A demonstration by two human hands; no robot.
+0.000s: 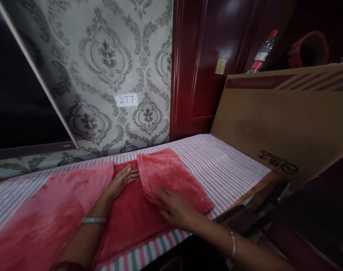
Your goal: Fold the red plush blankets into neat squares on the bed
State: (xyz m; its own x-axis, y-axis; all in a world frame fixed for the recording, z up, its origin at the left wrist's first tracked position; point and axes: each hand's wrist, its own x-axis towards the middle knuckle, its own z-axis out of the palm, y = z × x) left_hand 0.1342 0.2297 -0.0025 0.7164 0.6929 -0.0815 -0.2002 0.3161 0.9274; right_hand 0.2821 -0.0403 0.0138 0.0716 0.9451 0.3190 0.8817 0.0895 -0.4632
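Two hands rest on our pink cloth (75, 210), which lies across the striped sheet (216, 165) in the lower middle of the frame. Our left hand (122, 180) lies flat, fingers together, pressing the bottom layer, likely to keep it from sliding. Our right hand (174, 207) is spread over the folded flap (168, 175), palm down, pinching nothing, seemingly smoothing the fold. At right, a cardboard box (281, 116) leans at the sheet's edge; a bottle (261, 52) stands behind it.
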